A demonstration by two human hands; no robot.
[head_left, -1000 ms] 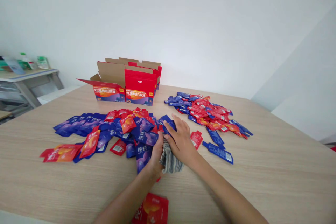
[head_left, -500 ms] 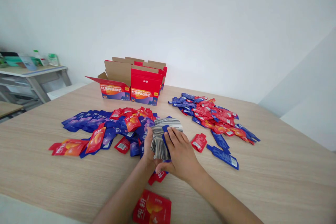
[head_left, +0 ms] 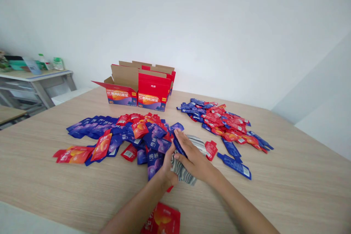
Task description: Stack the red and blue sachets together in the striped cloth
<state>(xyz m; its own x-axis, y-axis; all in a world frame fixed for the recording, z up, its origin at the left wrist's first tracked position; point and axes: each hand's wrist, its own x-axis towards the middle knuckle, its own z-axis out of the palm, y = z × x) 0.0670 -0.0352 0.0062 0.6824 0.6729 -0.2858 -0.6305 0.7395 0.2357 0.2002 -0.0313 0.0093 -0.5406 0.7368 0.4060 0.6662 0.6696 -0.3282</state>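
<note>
My left hand (head_left: pixel 168 170) and my right hand (head_left: pixel 194 157) are pressed together over the table's middle. Between them is a grey-and-white striped cloth (head_left: pixel 183 172), hanging below the palms and showing again beyond my right fingers. A dark blue pouch (head_left: pixel 178 147) is pinched between the hands, mostly hidden by my right fingers and the cloth. My left hand cups the cloth from the left, its fingers partly hidden. Just left of it lie blue pouches with purple fruit prints (head_left: pixel 155 161). A red pouch (head_left: pixel 161 220) lies nearest me, partly below my left forearm.
Open red-and-blue cartons (head_left: pixel 152 97) stand at the back. A spread of red and blue pouches (head_left: pixel 94 126) lies on the left. Another heap (head_left: pixel 222 119) is at the right, with a single blue pouch (head_left: pixel 236 165) in front. A side table (head_left: pixel 35 76) stands far left.
Both hands have moved slightly right and tilted closer together, folding the cloth around the blue pouch. More blue pouches now show left of my left hand.
</note>
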